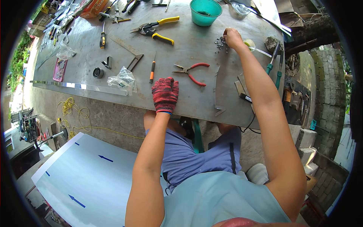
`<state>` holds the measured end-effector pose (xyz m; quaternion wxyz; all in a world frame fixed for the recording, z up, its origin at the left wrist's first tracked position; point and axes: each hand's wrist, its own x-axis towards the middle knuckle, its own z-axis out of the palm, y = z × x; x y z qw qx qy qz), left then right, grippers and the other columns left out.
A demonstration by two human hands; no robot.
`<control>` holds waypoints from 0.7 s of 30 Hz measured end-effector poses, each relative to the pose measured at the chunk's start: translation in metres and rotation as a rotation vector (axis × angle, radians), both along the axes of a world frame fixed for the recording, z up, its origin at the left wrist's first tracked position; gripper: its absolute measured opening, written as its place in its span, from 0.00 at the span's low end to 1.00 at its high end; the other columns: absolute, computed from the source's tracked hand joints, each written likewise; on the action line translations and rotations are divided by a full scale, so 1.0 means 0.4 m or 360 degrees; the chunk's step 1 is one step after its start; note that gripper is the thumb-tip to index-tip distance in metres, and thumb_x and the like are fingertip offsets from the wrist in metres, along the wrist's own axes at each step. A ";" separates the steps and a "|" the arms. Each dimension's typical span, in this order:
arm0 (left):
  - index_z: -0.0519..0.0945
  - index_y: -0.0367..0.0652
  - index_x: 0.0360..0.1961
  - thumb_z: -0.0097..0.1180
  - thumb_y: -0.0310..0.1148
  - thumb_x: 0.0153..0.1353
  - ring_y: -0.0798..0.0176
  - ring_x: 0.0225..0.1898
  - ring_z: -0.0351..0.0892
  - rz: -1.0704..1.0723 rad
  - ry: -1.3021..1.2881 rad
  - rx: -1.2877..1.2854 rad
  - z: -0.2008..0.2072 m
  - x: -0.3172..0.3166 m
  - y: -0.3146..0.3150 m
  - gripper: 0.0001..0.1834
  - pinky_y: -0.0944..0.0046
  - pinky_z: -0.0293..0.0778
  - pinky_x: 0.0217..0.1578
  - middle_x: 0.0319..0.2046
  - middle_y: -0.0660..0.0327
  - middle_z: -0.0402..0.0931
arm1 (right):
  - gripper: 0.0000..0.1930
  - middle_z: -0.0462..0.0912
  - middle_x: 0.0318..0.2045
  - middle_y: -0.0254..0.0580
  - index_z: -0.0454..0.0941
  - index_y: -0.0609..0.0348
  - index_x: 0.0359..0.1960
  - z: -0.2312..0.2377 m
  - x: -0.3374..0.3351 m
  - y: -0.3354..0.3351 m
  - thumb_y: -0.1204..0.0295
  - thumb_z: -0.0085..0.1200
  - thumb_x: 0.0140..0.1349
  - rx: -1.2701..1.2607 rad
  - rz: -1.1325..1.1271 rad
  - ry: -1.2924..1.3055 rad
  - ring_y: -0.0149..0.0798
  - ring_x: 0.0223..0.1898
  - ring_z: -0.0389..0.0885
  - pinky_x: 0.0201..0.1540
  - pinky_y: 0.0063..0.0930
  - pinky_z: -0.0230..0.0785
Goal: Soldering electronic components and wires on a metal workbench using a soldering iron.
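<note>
My left hand (165, 95), in a red and black knit glove, rests on the metal tabletop near its front edge. Its fingers lie on the surface, slightly bent, holding nothing visible. My bare right hand (233, 38) reaches far across, with fingers bent together at a scattered pile of small grey metal pieces (219, 44); whatever is between the fingertips is hidden. A teal plastic bowl (206, 15) stands just beyond it. Between my hands lie red-handled pliers (192, 72), jaws apart, and a thin bent metal strip (216, 89). An orange-and-black screwdriver (152, 70) lies beside the glove.
Yellow-handled snips (155, 30), a metal square (130, 53), another screwdriver (103, 38) and a clear plastic bag (123, 80) occupy the left side. Green-handled tools (278, 72) and a stone (271, 43) sit at the right edge. A yellow cord (72, 109) lies on the floor.
</note>
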<state>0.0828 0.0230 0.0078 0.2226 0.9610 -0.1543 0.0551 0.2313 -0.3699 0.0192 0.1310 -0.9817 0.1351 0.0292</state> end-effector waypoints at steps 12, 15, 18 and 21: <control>0.84 0.41 0.51 0.63 0.30 0.69 0.64 0.39 0.81 0.0389 0.0378 -0.1326 0.022 -0.077 -0.016 0.12 0.61 0.77 0.46 0.42 0.59 0.85 | 0.06 0.87 0.35 0.47 0.81 0.64 0.37 0.289 -0.403 0.397 0.77 0.64 0.60 0.0689 0.0327 -0.0454 0.42 0.36 0.86 0.43 0.35 0.78; 0.83 0.39 0.57 0.58 0.29 0.75 0.70 0.43 0.81 0.0359 0.0884 -0.1923 0.067 -0.120 -0.039 0.13 0.67 0.78 0.48 0.48 0.61 0.86 | 0.06 0.85 0.32 0.37 0.80 0.63 0.39 0.304 -0.483 0.463 0.78 0.64 0.63 0.1137 0.0158 -0.0307 0.28 0.35 0.82 0.42 0.25 0.75; 0.83 0.38 0.56 0.60 0.29 0.74 0.69 0.44 0.83 0.0270 0.1293 -0.2406 0.170 -0.160 -0.051 0.13 0.66 0.79 0.50 0.47 0.61 0.86 | 0.08 0.86 0.33 0.34 0.80 0.61 0.42 0.293 -0.535 0.506 0.78 0.65 0.64 0.1466 0.0140 -0.0368 0.26 0.37 0.83 0.44 0.24 0.75; 0.84 0.39 0.56 0.61 0.30 0.73 0.68 0.43 0.84 0.0193 0.1444 -0.2654 0.175 -0.168 -0.036 0.13 0.65 0.81 0.48 0.47 0.61 0.87 | 0.10 0.87 0.35 0.34 0.80 0.61 0.44 0.322 -0.561 0.552 0.80 0.66 0.63 0.1426 0.0183 -0.0310 0.26 0.38 0.83 0.46 0.23 0.76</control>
